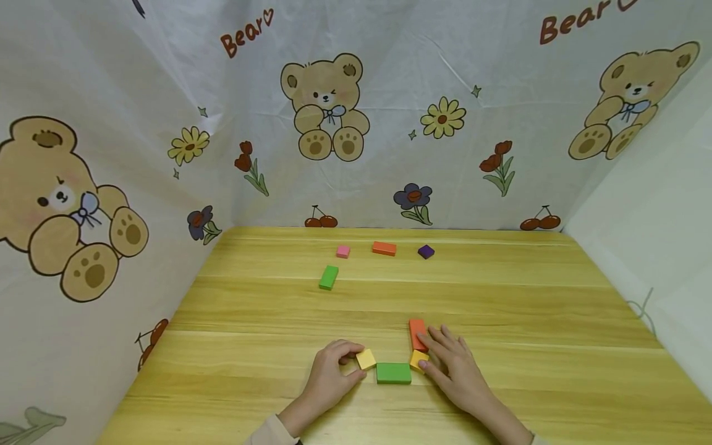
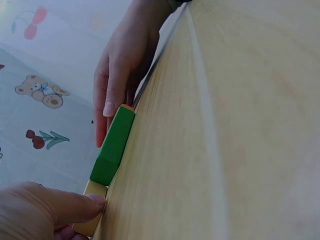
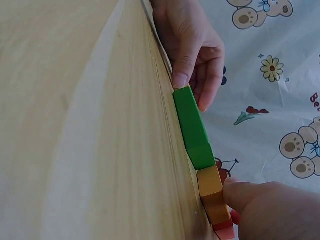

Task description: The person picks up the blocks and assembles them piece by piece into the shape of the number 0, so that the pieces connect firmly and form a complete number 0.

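My left hand [image 1: 332, 377] pinches a pale yellow block [image 1: 366, 359] between thumb and forefinger, at the left corner of a flat-lying green block [image 1: 394, 373]. At the green block's other end sits an orange-yellow block [image 1: 419, 361], turned at an angle. My right hand [image 1: 458, 374] rests its thumb tip on that block, fingers spread and fairly straight. Its forefinger touches a red-orange block [image 1: 417, 335], which stands lengthwise just behind the orange-yellow one. In the right wrist view, my right thumb [image 3: 250, 192] presses the side of the orange-yellow block [image 3: 212, 192].
Farther back on the wooden table [image 1: 250, 371] lie a green block [image 1: 329, 277], a pink block [image 1: 343, 251], a red-orange block [image 1: 384, 248] and a purple block [image 1: 426, 251]. A bear-print cloth [image 1: 384, 167] hangs behind the table and on its left.
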Demonstrator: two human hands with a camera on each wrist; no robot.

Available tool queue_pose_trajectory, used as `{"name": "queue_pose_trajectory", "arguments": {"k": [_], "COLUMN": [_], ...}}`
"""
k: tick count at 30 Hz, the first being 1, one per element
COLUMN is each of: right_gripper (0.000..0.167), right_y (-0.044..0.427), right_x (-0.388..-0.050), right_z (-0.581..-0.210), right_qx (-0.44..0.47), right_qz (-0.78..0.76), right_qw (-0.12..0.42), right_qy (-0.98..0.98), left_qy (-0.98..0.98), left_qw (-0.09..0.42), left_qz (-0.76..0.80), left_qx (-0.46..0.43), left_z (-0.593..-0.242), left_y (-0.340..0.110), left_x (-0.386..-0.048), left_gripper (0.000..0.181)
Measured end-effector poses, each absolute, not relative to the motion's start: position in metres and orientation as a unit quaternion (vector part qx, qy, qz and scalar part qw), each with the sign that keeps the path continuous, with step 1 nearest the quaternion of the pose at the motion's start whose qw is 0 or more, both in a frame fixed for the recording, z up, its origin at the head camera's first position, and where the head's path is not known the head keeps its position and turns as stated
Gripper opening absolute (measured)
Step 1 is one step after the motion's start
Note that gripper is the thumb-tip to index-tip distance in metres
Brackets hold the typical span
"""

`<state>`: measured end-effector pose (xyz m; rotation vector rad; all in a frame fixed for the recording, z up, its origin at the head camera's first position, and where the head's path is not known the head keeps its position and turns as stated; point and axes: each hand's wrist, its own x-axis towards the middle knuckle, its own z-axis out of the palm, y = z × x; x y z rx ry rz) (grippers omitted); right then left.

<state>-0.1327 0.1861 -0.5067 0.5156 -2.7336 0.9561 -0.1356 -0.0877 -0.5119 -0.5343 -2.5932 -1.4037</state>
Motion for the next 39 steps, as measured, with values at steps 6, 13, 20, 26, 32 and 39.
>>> {"name": "queue_pose_trajectory", "arguments": {"k": [6,13,20,26,32,39], "right_gripper": [0.051,0.05,0.05,0.05,0.05,0.05], "right_y": [0.186,0.186,0.186,0.185,0.185,0.185], "right_x": [-0.132,-0.132,-0.132,-0.132,-0.132,-0.131], "right_z": [-0.507,-0.506,-0.505,-0.504,-0.504,-0.504], "right_qx": [0.175,0.174,0.179,0.179,0.178,0.176], "right_qz": [0.325,0.323,0.319,0.318,0.32,0.321], "right_qw": [0.101,0.102,0.107,0.107,0.106,0.105], "right_qy": [-0.924,-0.925,-0.925,-0.925,-0.924,-0.925], "left_qy": [-0.876,-0.864,-0.87,-0.883,-0.889,-0.883], "left_qw": [0.074,0.083,0.103,0.093,0.052,0.005], "left_qz": [-0.437,-0.468,-0.473,-0.457,-0.454,-0.469], "left_qx": [-0.189,-0.167,-0.093,-0.05,-0.031,-0.013], "left_z": [-0.507,-0.494,-0.483,-0.477,-0.48,-0.484], "left_y": [-0.092,-0.107,-0.127,-0.14,-0.145,-0.147], "left_x": [-0.135,-0.153,-0.197,-0.235,-0.264,-0.287], "left_gripper": [0.048,0.051,0.058,0.068,0.077,0.081]}}
